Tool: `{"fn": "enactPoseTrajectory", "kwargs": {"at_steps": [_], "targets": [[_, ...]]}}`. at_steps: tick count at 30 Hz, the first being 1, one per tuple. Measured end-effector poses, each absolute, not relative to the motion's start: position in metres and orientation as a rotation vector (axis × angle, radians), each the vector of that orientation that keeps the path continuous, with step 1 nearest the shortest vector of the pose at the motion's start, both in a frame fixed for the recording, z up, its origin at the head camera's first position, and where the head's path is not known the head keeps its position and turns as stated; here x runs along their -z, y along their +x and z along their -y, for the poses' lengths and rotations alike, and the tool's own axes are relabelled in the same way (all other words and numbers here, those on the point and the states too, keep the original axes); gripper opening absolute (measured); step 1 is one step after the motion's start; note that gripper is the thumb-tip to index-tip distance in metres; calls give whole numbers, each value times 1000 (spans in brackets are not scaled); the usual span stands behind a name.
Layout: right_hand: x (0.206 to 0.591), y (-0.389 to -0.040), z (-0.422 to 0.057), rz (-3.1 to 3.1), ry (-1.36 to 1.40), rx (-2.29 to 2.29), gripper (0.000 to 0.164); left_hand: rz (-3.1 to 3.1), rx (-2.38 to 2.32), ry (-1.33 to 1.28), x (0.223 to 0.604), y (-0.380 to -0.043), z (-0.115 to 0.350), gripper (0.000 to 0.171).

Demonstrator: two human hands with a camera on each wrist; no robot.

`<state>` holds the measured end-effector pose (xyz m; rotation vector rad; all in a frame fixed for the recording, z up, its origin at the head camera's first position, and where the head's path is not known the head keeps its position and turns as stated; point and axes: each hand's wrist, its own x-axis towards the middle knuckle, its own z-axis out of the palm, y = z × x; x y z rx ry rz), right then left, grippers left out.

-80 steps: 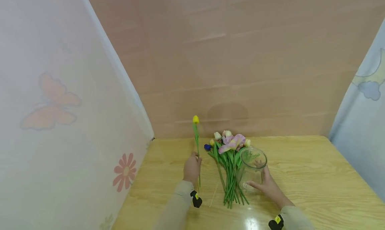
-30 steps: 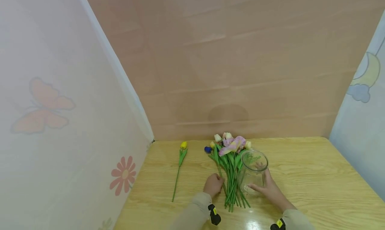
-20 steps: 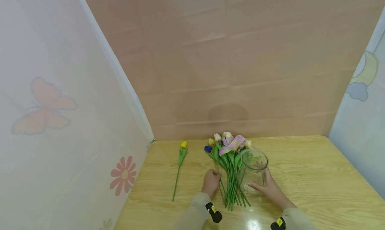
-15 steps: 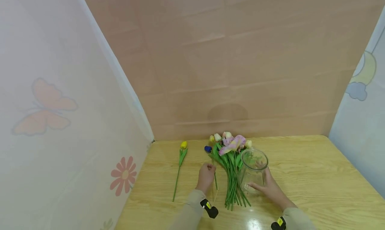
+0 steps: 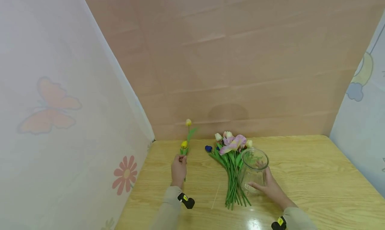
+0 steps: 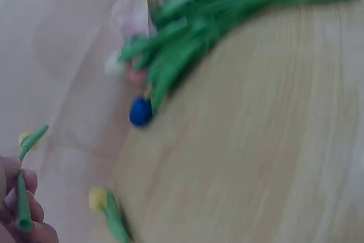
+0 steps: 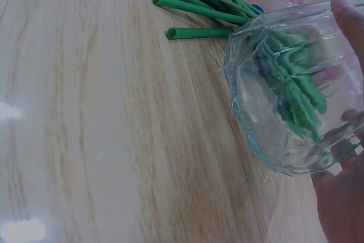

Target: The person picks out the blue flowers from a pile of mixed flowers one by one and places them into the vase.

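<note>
Green-stemmed bouquet (image 5: 230,170) lies between left hand (image 5: 179,169), pinching a yellow tulip (image 5: 188,122), and right hand (image 5: 268,187), gripping a glass jar (image 5: 251,175).

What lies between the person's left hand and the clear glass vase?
The head view shows yellowish wooden tabletop with a thin pale line, then a green-stemmed bunch of white, blue and purple flowers beside the vase.

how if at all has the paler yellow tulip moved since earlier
Yes: against the back edge of the table, the paler yellow tulip has gone left and up, away from the flower bunch; the left hand holds it.
</note>
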<state>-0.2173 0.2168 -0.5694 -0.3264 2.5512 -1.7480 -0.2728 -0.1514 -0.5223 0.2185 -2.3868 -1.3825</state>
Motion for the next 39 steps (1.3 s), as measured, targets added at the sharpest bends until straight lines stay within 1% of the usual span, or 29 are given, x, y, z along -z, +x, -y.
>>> {"fn": "enactPoseTrajectory", "kwargs": {"at_steps": [4, 8, 17, 23, 27, 33, 36, 39], "targets": [[573, -218, -218, -2550, -312, 1747, 105, 2430, 1221, 282, 543, -272, 184, 10], [575, -217, -219, -2556, -310, 1745, 105, 2509, 1153, 304, 559, -265, 206, 10], [571, -216, -218, -2544, -333, 1770, 104, 2672, 1001, 286, 594, -260, 229, 9], [572, -216, -217, -2545, -344, 1780, 104, 2814, 877, 335, 604, -262, 238, 9], [571, -217, -217, -2568, -331, 1740, 105, 2917, 759, 338, 601, -264, 241, 10], [570, -218, -217, -2574, -338, 1743, 105, 2996, 547, 280, 578, -267, 232, 11], [570, -218, -217, -2574, -343, 1744, 105, 2976, 447, 253, 564, -272, 216, 6], [571, -219, -217, -2577, -342, 1743, 106, 2945, 406, 176, 548, -275, 189, 4]]}}
